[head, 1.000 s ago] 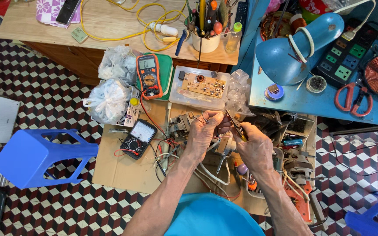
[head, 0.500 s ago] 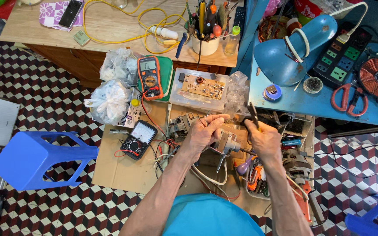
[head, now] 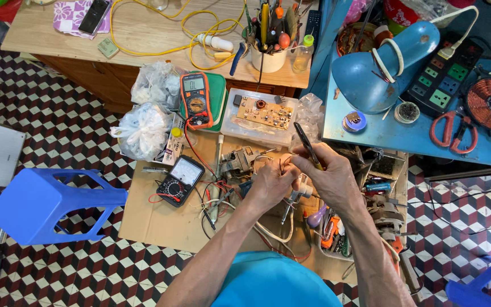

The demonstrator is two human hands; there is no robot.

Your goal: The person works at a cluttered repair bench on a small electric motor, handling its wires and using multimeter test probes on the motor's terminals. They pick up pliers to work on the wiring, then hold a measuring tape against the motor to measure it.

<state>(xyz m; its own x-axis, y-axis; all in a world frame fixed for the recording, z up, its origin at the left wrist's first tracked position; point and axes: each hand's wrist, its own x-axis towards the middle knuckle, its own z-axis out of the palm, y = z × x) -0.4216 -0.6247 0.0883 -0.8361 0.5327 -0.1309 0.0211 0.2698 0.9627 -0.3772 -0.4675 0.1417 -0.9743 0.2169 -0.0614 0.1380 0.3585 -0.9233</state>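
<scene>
My right hand (head: 328, 179) grips a slim tool with a yellow and black handle (head: 307, 145) that sticks up and away from me. My left hand (head: 271, 183) pinches thin wires right beside it, the fingertips of both hands nearly touching. Just beyond the hands lies a grey metal motor-like part (head: 237, 160) with loose wires. What sits under the hands is hidden. All this rests on a sheet of cardboard (head: 154, 219) on the tiled floor.
An orange multimeter (head: 195, 99) and a black analog meter (head: 180, 180) lie to the left, a circuit board on a clear box (head: 262, 113) ahead. A blue lamp (head: 382, 65), power strip (head: 443, 82) and red scissors (head: 453, 129) occupy the blue table. A blue stool (head: 46, 202) stands left.
Both hands have drawn together and shifted slightly away from me. The tool in my right hand has tilted, its handle now pointing up and to the left.
</scene>
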